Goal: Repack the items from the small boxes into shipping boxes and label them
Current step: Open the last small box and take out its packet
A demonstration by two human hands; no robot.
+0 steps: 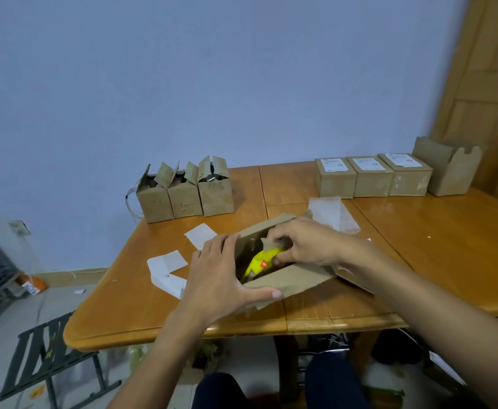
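Note:
An open cardboard shipping box point(294, 278) lies near the table's front edge. My left hand point(221, 276) rests flat against its left side, fingers straight, thumb along the front wall. My right hand point(303, 242) reaches into the box and pinches the top of a yellow packet point(261, 262) that lies inside. Three small open boxes point(184, 191) stand in a row at the back left. Three closed boxes with white labels point(371, 177) stand at the back right.
An open, unlabelled box point(448, 169) stands at the far right. White label backing papers point(168, 267) lie left of the shipping box, and a white foam sheet point(330, 212) lies behind it. The wooden table point(448, 246) meets a blue wall. A folding stool point(50, 358) stands on the floor.

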